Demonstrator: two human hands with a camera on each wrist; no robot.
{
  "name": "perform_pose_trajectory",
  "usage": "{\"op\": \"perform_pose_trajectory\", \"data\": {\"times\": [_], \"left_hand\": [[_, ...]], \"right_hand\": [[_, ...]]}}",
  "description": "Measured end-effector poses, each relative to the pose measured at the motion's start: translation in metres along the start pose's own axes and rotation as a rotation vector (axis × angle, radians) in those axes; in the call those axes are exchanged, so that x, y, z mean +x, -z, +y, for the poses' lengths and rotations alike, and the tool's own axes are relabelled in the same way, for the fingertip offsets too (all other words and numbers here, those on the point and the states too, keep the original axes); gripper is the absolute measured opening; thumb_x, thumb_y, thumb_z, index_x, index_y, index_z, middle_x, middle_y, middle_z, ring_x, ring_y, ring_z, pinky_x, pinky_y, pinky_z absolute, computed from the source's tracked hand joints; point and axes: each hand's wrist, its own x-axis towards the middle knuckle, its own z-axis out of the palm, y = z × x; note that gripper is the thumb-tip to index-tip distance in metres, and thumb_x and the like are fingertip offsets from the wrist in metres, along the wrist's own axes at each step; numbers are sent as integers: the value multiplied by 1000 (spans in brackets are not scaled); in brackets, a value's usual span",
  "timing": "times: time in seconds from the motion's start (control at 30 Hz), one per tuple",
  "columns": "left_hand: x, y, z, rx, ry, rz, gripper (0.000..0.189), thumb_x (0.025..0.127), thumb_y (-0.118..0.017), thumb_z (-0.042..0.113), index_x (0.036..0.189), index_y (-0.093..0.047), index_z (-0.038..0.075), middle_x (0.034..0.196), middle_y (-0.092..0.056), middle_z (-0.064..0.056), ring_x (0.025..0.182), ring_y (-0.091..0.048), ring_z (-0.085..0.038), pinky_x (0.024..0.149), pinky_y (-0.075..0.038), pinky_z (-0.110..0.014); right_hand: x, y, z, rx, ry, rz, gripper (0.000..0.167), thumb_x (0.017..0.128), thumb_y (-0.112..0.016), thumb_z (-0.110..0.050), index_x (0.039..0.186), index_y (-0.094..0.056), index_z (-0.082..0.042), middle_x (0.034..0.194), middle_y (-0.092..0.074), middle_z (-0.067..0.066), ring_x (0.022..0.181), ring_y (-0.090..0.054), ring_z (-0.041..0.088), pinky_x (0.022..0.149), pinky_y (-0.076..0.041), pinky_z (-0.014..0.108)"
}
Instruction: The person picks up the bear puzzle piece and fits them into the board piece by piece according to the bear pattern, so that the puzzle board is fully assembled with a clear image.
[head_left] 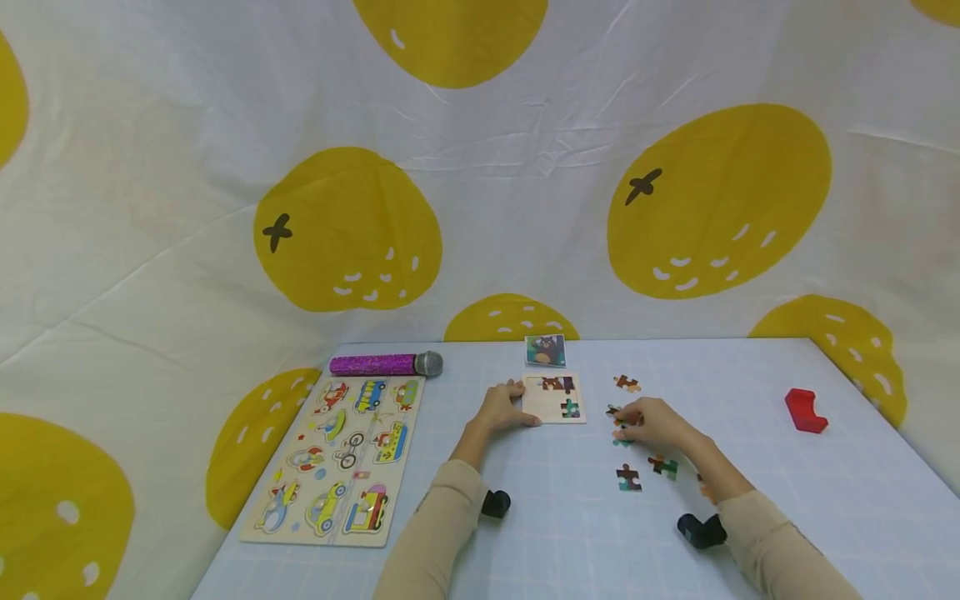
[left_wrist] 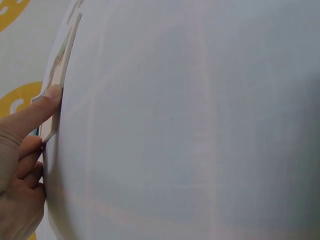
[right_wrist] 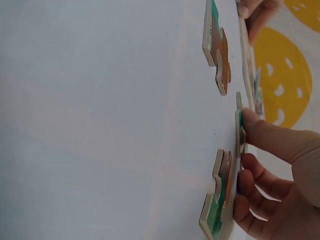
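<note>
From my remote seat I am viewing a pale blue, faintly checked table [head_left: 555, 525] where a person in beige sleeves is working. The left hand [head_left: 501, 408] is gripping the left side of a small, square, pale wooden puzzle tray [head_left: 542, 403], its thumb pressing near the lower left corner and its fingers reaching along the far left one. Inside the tray, brown bear-patterned pieces [head_left: 555, 383] are lying along the upper right, and a teal-and-brown piece [head_left: 570, 409] is lying at the lower right.

Just right of the tray, the right hand [head_left: 658, 423] is pinching a thin, green-edged wooden jigsaw piece [right_wrist: 238, 134] between thumb and curled fingers; I cannot tell whether the piece is touching the table. Loose pieces are lying around this hand: a brown one [head_left: 627, 383] beyond it, a brown-and-teal one [head_left: 628, 478] nearer the person, and a green-and-brown one [head_left: 663, 467] just below the palm. A glossy bear picture card [head_left: 546, 351] is lying just beyond the tray, between the two hands.
</note>
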Motion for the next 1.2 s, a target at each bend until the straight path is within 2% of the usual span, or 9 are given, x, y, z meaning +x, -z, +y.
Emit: {"op": "perform_pose_trajectory", "data": {"times": [0.07, 0.17, 0.27, 0.4, 0.6, 0.7, 0.77, 0.93, 1.2], "left_hand": [[0, 0, 0, -4, 8, -1, 74, 66, -86, 27, 128, -56, -1, 143, -40, -20, 136, -34, -33, 112, -28, -43], [1, 1, -1, -14, 32, 0, 75, 66, -86, 27, 128, -56, 0, 144, -39, -20, 136, -33, -33, 112, -27, -43], [2, 0, -2, -17, 47, 1, 75, 66, -86, 28, 129, -56, 1, 144, -39, -18, 136, -33, -31, 112, -28, -42], [2, -1, -2, -24, 47, -1, 75, 66, -86, 28, 129, -55, 1, 145, -39, -17, 137, -33, -30, 112, -28, -41], [2, -1, -2, -21, 22, -1, 74, 66, -86, 26, 129, -55, -1, 143, -40, -18, 136, -34, -31, 111, -28, -43], [2, -1, -2, -31, 25, 0, 75, 66, -86, 26, 129, -55, -1, 143, -40, -18, 136, -33, -31, 111, -28, -42], [2, -1, -2, -38, 29, 0, 75, 66, -86, 26, 129, -55, -1, 144, -41, -17, 136, -33, -30, 112, -28, -42], [2, -1, -3, -56, 38, 0, 75, 66, -86, 25, 129, -55, -1, 144, -40, -16, 137, -33, -28, 112, -27, -40], [2, -1, -2, -50, 30, 2, 75, 66, -86, 24, 128, -55, -1, 143, -41, -16, 137, -33, -29, 112, -28, -41]], "right_hand": [[1, -1, 2, 5, 26, 16, 28, 85, -70, -18, 104, -69, 3, 90, -68, 6, 69, -49, 11, 57, -42, 26], [4, -2, 3, 6, 28, 64, 21, 86, -68, -15, 99, -69, 1, 87, -66, 6, 71, -51, 14, 59, -44, 28], [9, -2, 5, -25, 6, 93, 32, 85, -70, -20, 106, -64, 3, 83, -61, 6, 71, -51, 16, 59, -44, 30], [16, -2, 7, -50, -38, 69, 46, 83, -72, -24, 114, -61, 8, 86, -60, 11, 73, -51, 19, 60, -44, 32], [19, 0, 7, -8, -52, 128, 31, 78, -76, -20, 94, -64, 4, 86, -61, 12, 77, -54, 23, 66, -48, 37], [18, 3, 4, 77, -65, 209, 22, 80, -74, -13, 89, -62, 3, 82, -62, 9, 72, -56, 19, 62, -49, 31], [18, 6, 2, 189, -66, 273, 18, 83, -70, -7, 91, -62, 7, 80, -65, 13, 69, -59, 17, 59, -51, 28], [22, 16, -4, 493, -4, 398, 25, 89, -59, 3, 110, -59, 16, 98, -64, 32, 76, -69, 19, 72, -57, 39], [32, 23, -12, 651, -18, 457, 34, 92, -54, 2, 123, -52, 16, 111, -57, 38, 77, -70, 11, 73, -57, 34]]}}
